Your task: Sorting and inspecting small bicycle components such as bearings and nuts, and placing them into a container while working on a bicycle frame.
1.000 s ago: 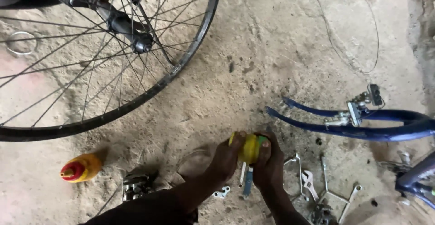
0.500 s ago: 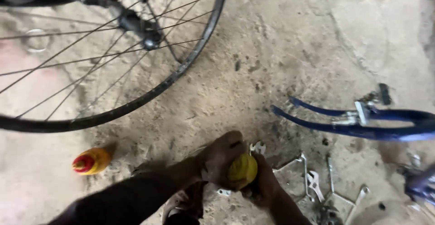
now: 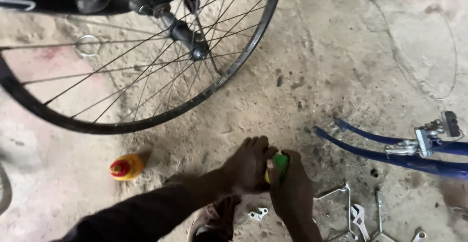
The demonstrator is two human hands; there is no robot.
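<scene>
Both hands close around a small yellow container with a green top (image 3: 280,162) low in the middle of the view, just above the concrete floor. My left hand (image 3: 248,166) wraps it from the left, coming in on a dark sleeve. From below right, my right hand (image 3: 287,186) grips it, fingers over the green top. Most of the container is hidden by the fingers.
A bicycle wheel (image 3: 146,51) with black rim, spokes and hub fills the upper left. A yellow bottle with a red cap (image 3: 126,167) lies on the floor at left. Blue frame tubes with a brake part (image 3: 404,149) lie at right. Wrenches and small metal parts (image 3: 358,215) sit lower right.
The view has shifted, so the wheel and bottle sit further right. Both hands stay on the yellow container, and its green top now shows between the fingers.
</scene>
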